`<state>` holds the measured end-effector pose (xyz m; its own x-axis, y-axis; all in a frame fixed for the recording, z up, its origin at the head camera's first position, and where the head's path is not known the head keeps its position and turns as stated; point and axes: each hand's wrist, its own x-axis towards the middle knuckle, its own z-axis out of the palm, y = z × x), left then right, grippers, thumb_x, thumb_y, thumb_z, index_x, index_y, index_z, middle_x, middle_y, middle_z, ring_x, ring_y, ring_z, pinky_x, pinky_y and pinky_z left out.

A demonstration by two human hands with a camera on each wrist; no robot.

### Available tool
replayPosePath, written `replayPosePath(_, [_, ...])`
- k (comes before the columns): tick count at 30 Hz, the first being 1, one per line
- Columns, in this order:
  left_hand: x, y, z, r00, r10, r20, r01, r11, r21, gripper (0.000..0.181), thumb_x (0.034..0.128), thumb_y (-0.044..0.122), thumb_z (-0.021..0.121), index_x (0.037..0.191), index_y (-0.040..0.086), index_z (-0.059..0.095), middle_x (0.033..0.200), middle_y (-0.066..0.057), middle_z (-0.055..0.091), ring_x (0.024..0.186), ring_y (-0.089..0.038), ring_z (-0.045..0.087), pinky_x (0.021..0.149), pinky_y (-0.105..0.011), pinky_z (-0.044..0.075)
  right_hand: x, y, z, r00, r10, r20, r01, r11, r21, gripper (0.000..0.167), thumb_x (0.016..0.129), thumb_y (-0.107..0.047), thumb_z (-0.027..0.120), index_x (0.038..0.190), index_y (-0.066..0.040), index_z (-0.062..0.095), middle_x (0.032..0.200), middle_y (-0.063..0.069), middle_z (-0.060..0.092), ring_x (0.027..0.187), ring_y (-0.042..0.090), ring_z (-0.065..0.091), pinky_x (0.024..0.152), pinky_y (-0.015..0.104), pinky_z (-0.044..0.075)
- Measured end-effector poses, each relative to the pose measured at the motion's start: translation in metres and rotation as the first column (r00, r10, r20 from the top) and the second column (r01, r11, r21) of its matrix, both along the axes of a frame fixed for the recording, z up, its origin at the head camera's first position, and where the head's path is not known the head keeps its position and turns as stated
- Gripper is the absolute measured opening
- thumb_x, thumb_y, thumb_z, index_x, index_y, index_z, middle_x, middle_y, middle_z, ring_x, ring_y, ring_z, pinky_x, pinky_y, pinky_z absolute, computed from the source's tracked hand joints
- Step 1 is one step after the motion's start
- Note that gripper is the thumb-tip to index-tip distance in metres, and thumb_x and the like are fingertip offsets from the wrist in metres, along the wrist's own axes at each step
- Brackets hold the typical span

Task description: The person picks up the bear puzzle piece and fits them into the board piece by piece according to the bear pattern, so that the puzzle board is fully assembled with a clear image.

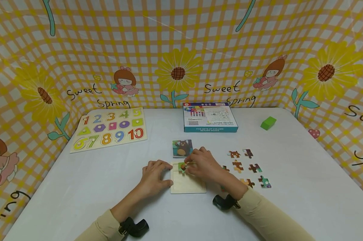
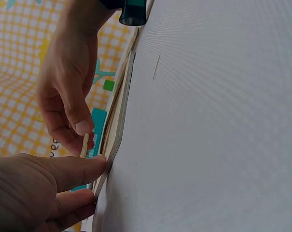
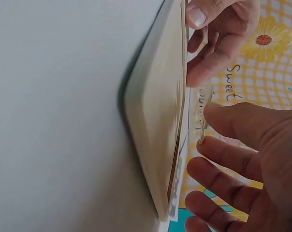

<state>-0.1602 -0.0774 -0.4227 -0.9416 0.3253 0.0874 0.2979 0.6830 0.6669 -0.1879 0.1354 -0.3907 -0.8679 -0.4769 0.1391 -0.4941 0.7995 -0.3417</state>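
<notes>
My right hand (image 1: 203, 165) pinches a green and brown puzzle piece (image 1: 181, 167) between thumb and forefinger over the upper left of the shallow wooden puzzle tray (image 1: 188, 184). In the right wrist view the piece (image 3: 204, 118) is seen edge-on, above the tray surface, with the other fingers spread. My left hand (image 1: 155, 176) touches the tray's left edge with thumb and fingertips, which the left wrist view also shows at the tray's rim (image 2: 118, 130). Directly behind the tray lies a bear picture card (image 1: 182, 148), partly behind the right hand.
Several loose puzzle pieces (image 1: 238, 166) lie to the right, some partly hidden by the right arm. A number board (image 1: 109, 129) lies at the back left, a flat box (image 1: 210, 117) at the back centre, and a green block (image 1: 268, 123) at the back right.
</notes>
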Motion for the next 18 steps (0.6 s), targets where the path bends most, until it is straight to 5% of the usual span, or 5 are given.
replayPosePath(8, [0.001,0.000,0.001,1.000,0.000,-0.002,0.000,1.000,0.011,0.038,0.0740,0.015,0.076,0.110,0.011,0.064,0.116,-0.003,0.059,0.116,-0.028,0.041,0.095,-0.053,0.025,-0.001,-0.008,-0.001,0.998,-0.018,0.067,0.017,1.000,0.019,0.026,0.078,-0.027,0.074,0.100,-0.014,0.072,0.098,0.000,0.065,0.090,0.017,0.044,0.081,0.035,0.035])
replayPosePath(18, [0.000,0.000,0.001,1.000,-0.002,0.011,0.002,1.000,0.012,0.038,0.0744,0.016,0.076,0.111,0.011,0.064,0.117,-0.004,0.059,0.117,-0.028,0.041,0.096,-0.053,0.025,-0.003,-0.014,-0.003,0.999,-0.001,0.051,-0.002,0.999,0.046,0.025,0.078,-0.028,0.074,0.099,-0.015,0.072,0.096,0.000,0.064,0.085,0.016,0.041,0.076,0.032,0.033])
